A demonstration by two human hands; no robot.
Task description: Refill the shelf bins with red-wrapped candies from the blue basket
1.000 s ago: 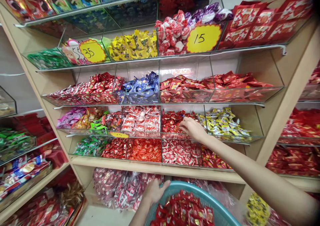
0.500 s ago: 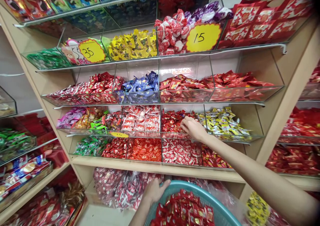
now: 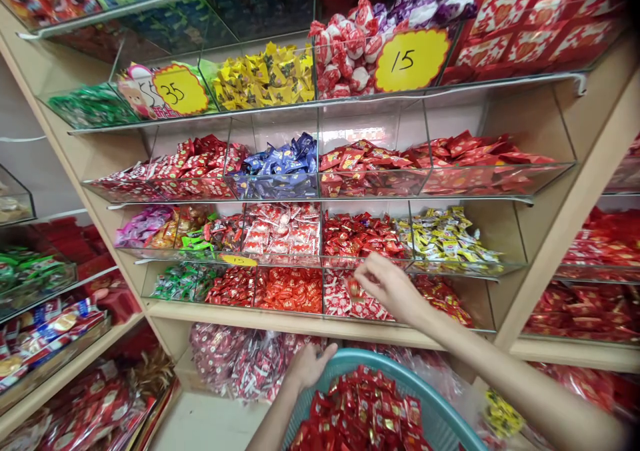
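Observation:
At the near side of the shelves, my left hand grips the rim of a teal plastic basket, its thumb lying along the edge. Inside the basket is a heap of red-wrapped candies. My right hand is in the air before the lower bins, fingertips pinched on a small reddish wrapped candy. Behind and below that hand lies a bin of red-and-white candies. Just above is a bin of dark red candies.
Clear-fronted bins fill the shelves, with yellow candies, blue packets and red packets. A yellow price tag hangs higher up. The wooden shelf edge runs behind the basket; bagged candies sit beneath it.
My right hand has come down and out of the dark red candy bin with a candy in its fingertips. My left hand stays on the basket. The view has shifted slightly.

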